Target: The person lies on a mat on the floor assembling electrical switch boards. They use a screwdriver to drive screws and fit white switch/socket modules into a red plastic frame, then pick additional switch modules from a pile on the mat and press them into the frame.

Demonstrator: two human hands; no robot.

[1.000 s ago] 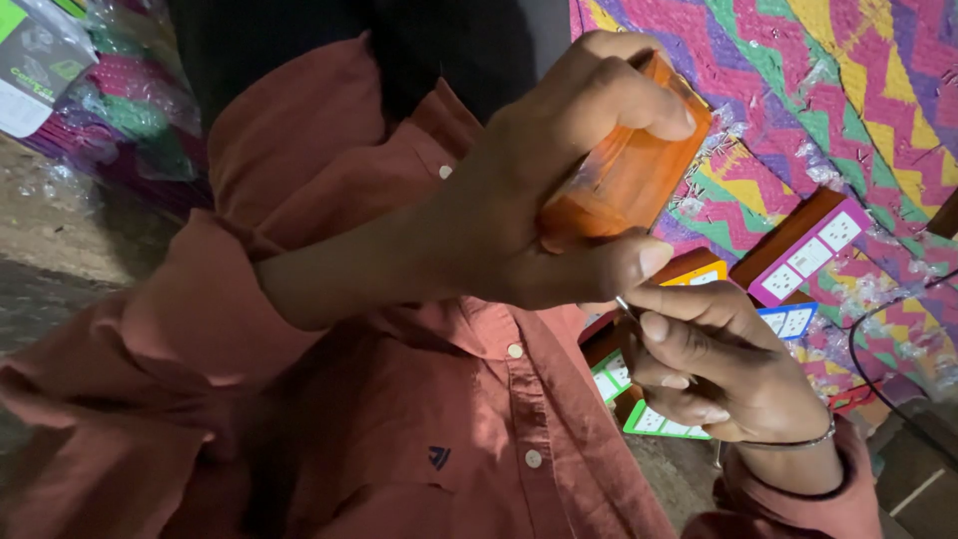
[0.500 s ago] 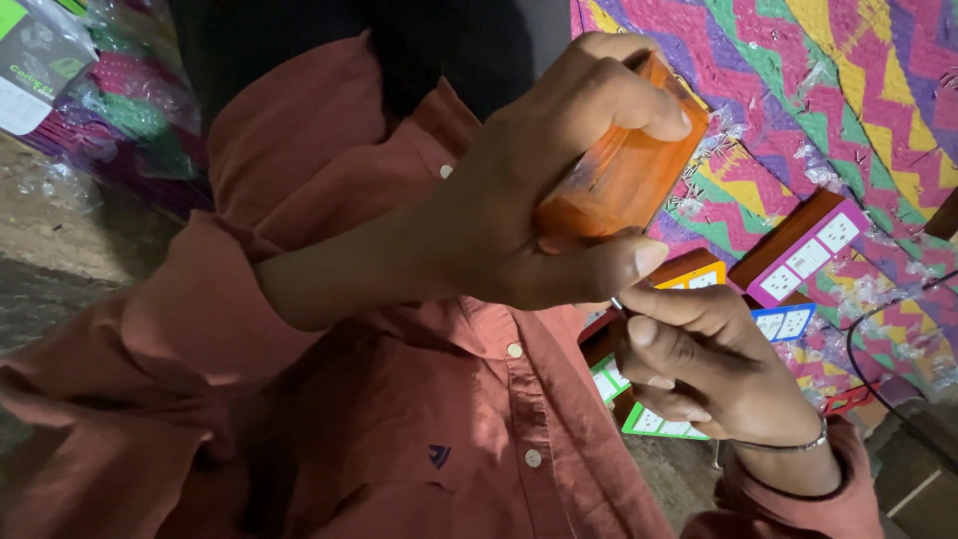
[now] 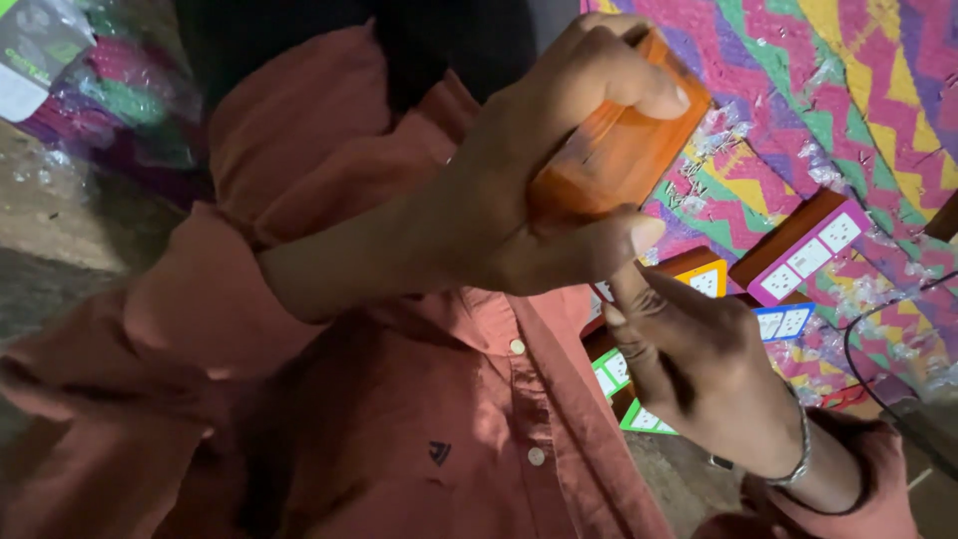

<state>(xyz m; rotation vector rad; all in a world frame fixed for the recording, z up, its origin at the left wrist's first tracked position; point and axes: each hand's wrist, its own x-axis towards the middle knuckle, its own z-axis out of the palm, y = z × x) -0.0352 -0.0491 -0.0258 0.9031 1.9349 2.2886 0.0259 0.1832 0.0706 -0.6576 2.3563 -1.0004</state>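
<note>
My left hand (image 3: 519,210) reaches in from the left, sleeve rolled up, and grips an orange-brown wooden box (image 3: 624,150), thumb along its lower edge and fingers over the top. Just below it my right hand (image 3: 699,369), with a metal bracelet on the wrist, has its fingers pinched together and pressed up against the underside of the box, next to my left thumb. Whatever the fingers pinch is hidden.
A rust-red buttoned shirt (image 3: 429,419) fills the lower middle. Several wooden switch boards with coloured faceplates (image 3: 808,250) lie on a zigzag-patterned cloth (image 3: 848,90) at the right, beside a dark cable (image 3: 858,349). Plastic-wrapped bundles (image 3: 90,90) sit at the top left.
My right hand has risen slightly and closed in against the bottom of the box. A thin pale tip seen at its fingers earlier is now hidden. The left hand holds steady.
</note>
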